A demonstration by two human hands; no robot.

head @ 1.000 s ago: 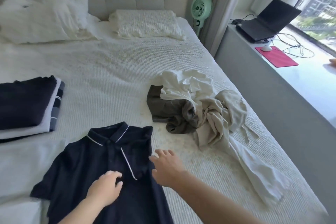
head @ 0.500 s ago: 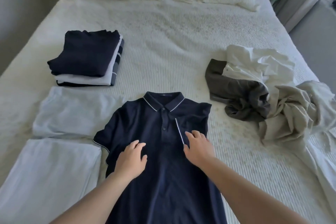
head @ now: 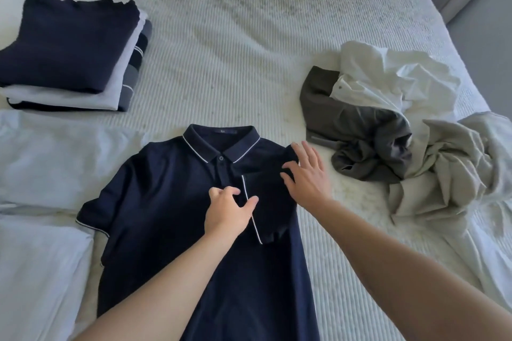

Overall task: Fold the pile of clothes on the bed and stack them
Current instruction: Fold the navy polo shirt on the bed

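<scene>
The dark blue shirt (head: pixel 171 202) lies flat on the bed (head: pixel 249 50), front side up, collar at 12 o'clock and its bottom edge at 6 o'clock, so its long way runs straight away from the person. One sleeve is already folded in over the chest, and the other sticks out at 9 o'clock. The left hand (head: pixel 228 210) rests on the middle of the shirt, fingers loosely bent, holding nothing. The right hand (head: pixel 307 174) lies flat with fingers spread on the folded shoulder, near the shirt's 3 o'clock edge. The left hand is nearer the sleeve that sticks out, so that fold looks like its job. The folded stack (head: pixel 69 50) sits at 10 o'clock. The messy pile (head: pixel 388 124) lies at 2 o'clock, close to the right hand. Bare bed shows at 12 o'clock
</scene>
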